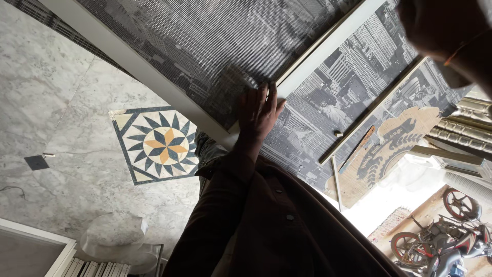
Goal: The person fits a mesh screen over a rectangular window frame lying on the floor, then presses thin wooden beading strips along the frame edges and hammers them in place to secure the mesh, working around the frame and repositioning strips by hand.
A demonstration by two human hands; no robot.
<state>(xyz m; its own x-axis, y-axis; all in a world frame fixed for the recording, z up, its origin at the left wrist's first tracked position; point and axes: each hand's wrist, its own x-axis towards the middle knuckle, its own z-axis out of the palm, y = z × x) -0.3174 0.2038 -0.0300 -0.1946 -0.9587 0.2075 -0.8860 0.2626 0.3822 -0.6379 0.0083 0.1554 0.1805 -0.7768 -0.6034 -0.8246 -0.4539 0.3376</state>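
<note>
Item: my left hand (259,110), grip released, flat on mesh sheet (205,46) by white frame (154,77); pressing-in unfinished, I judge. Right hand unseen.

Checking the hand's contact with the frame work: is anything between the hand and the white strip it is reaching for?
Nothing visible. The hand lies flat on the mesh panel, its fingers touching the end of the white strip. Which hand it is cannot be told; the other is not seen.

One hand (260,114) lies flat, palm down, fingers extended together; dark-sleeved forearm straight behind it; other hand unseen
</note>
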